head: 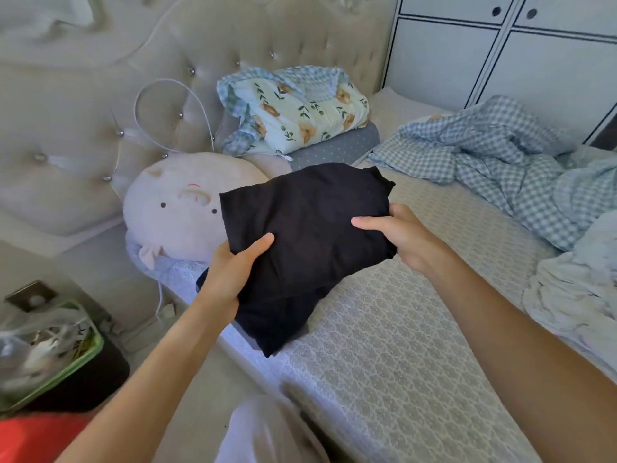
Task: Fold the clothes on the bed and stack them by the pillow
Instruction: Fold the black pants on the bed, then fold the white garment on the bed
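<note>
A round plush pig pillow lies left. The left hand and right hand each pinch a soft, folded black garment, thumbs on top, above the bed's lattice-patterned mattress. Crumpled gingham bedding lies right.

A home bedroom: a bed with a patterned mattress cover, a tufted headboard, a pig-face plush pillow, a rumpled gingham blanket and white wardrobe doors.
</note>
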